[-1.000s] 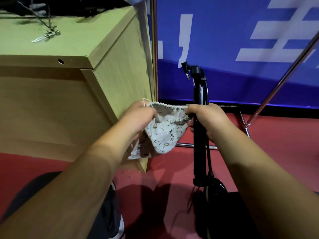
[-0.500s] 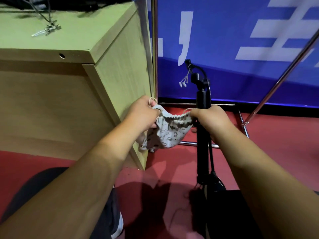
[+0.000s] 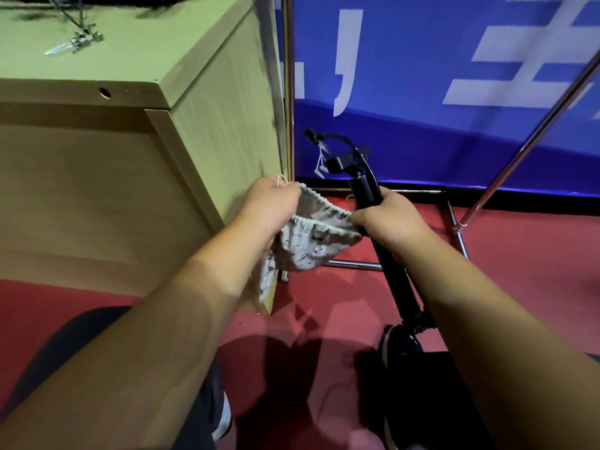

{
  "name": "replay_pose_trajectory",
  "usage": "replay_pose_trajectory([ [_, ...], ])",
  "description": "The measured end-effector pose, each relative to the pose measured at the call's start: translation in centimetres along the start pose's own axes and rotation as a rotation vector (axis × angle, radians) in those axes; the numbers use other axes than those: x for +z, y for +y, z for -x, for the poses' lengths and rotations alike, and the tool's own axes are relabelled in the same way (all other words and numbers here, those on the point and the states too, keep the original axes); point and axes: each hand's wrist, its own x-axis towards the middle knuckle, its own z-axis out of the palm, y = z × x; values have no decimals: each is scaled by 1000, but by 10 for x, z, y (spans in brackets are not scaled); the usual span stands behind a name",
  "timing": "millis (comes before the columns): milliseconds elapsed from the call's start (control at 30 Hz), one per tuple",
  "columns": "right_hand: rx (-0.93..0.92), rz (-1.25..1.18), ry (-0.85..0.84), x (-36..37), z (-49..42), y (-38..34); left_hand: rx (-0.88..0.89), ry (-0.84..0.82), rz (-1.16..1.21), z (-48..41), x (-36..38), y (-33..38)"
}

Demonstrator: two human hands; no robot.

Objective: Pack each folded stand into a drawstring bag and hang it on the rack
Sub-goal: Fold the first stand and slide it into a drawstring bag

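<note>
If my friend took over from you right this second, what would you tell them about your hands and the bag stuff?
Left hand pinches one side of the mouth of the white cartoon-print drawstring cloth bag.
Right hand grips the folded black pole stand and pinches the bag's other side.
The mouth is stretched open; the stand is outside it.
Done: bag opened. Left: slide the stand in, pull the drawstring, hang it on the chrome tube rack.
</note>
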Motion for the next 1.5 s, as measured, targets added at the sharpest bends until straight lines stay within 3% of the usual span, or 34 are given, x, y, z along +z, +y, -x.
replay_pose_trajectory([
  [200,56,-142,-5,-11,4,-5,-29,-15,-114,-2,1,-5],
  [333,63,-112,64,-22,4,-6,-88,-75,-197,1,-1,-6],
  [533,-3,-91,30,-28,17,-8,-99,-65,-226,1,-1,-4],
  [700,-88,-148,-16,-27,23,-16,-159,-52,-109,3,-2,-3],
  [900,-61,-110,-64,-24,21,-15,-267,-127,140,-40,8,-32],
  [1067,-63,-61,-41,-28,21,-12,-300,-106,311,-2,2,1],
  [1333,-52,89,-65,-33,22,-7,-292,-142,402,-7,0,1],
  [1500,-47,199,-80,-38,23,-4,-232,-83,403,-7,-2,5],
])
